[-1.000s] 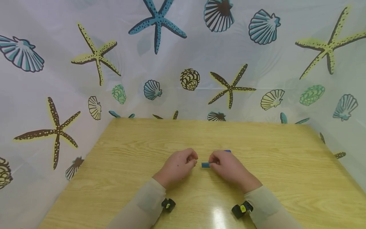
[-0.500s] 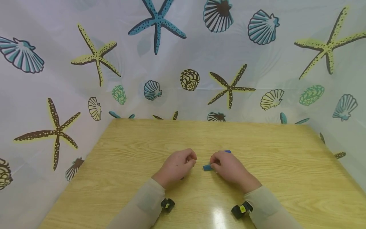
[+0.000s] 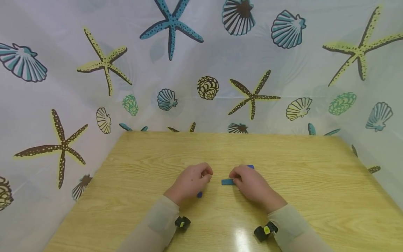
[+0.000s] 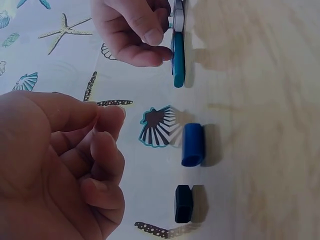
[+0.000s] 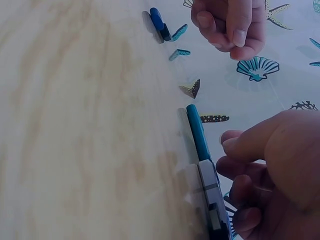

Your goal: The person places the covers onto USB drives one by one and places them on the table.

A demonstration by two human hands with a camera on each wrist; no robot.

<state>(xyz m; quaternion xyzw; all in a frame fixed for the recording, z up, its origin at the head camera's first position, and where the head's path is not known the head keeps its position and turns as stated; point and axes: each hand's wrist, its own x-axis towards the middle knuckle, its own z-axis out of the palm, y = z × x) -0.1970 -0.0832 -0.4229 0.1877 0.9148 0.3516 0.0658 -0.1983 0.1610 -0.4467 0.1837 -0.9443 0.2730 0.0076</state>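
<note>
A slim teal stick (image 3: 227, 182) lies on the table at my right hand (image 3: 252, 183). In the right wrist view, a white part with dark sections (image 5: 211, 187) continues in line with the stick. My right fingertips are right beside it, loosely curled, and the hand hides part of it in the head view. My left hand (image 3: 190, 182) is to the left, thumb and forefinger tips together, nothing visible between them. Under it lie a short blue cylinder (image 4: 192, 145) like a cap and a small dark block (image 4: 183, 204), mostly covered by the hand in the head view.
A bright blue piece (image 3: 250, 167) shows just behind my right hand, the rest hidden by it. The wood-grain table (image 3: 151, 150) ends at a pale cloth curtain (image 3: 185, 77) printed with starfish and shells, at the back and both sides.
The teal stick's free end swung toward me, then back to level, beside my right fingers. My left hand has drifted a little left, and a dark blue piece now shows beneath it.
</note>
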